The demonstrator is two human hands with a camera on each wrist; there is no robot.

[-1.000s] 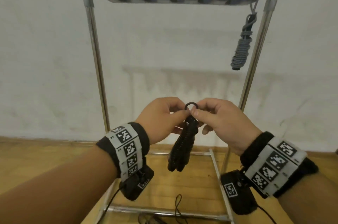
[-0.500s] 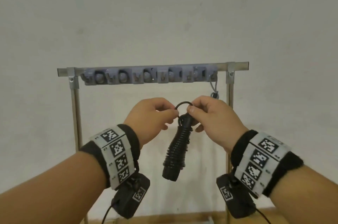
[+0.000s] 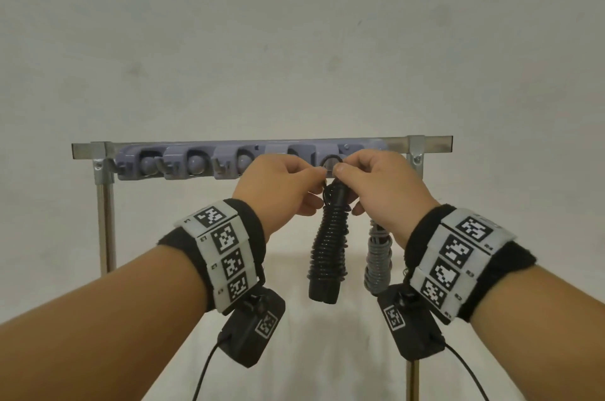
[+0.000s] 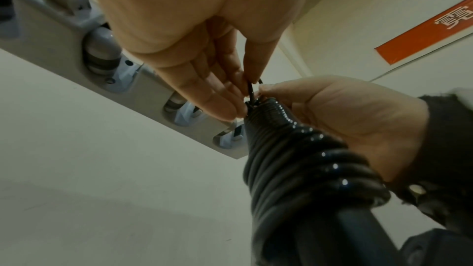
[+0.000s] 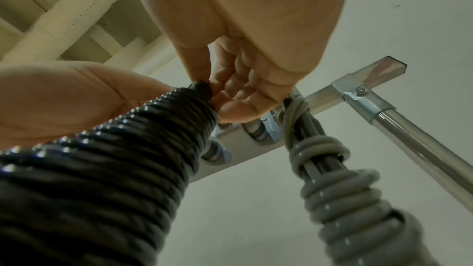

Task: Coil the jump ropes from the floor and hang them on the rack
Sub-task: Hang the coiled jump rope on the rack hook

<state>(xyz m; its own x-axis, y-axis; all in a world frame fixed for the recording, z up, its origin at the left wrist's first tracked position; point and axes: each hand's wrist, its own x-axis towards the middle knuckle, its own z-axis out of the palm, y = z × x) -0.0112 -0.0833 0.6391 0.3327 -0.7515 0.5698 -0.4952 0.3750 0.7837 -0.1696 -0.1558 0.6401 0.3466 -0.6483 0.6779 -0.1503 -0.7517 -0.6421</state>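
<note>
A black jump rope (image 3: 327,246) (image 4: 302,165) (image 5: 107,179), coiled tight round its handles, hangs from a small loop (image 3: 331,161) at its top. My left hand (image 3: 281,191) (image 4: 240,90) and right hand (image 3: 376,187) (image 5: 217,96) each pinch that loop from one side and hold it up against the grey hook strip (image 3: 196,164) of the metal rack (image 3: 429,144). A grey coiled jump rope (image 3: 376,256) (image 5: 340,195) hangs from a hook at the strip's right end, just behind my right wrist.
The rack's left post (image 3: 105,223) and right post (image 3: 412,381) stand before a plain white wall. Several free hooks and ball clips (image 3: 149,165) line the strip to the left of my hands. An orange sign (image 4: 424,29) shows high in the left wrist view.
Both hands have risen with the black rope, from waist height below the bar up to the hook strip. The view has tilted up, so the floor is out of sight.
</note>
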